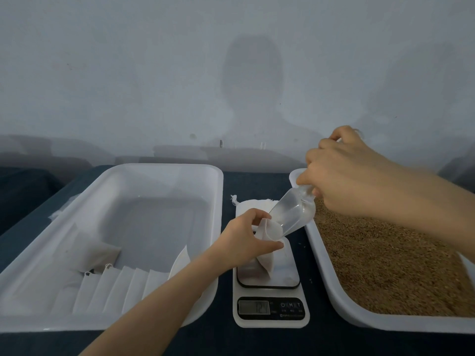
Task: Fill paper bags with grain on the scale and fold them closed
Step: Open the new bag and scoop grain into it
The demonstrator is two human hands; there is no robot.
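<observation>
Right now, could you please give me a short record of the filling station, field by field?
left hand: holds the bag open at its mouth
right hand: grips the clear scoop, tilted into the bag
bag: stands on the scale
scale reading: too blurred to read
right tray: holds loose grain
left tray: holds a row of white bags

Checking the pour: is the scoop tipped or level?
Tipped: the scoop slants mouth-down into the bag the left hand holds.
</observation>
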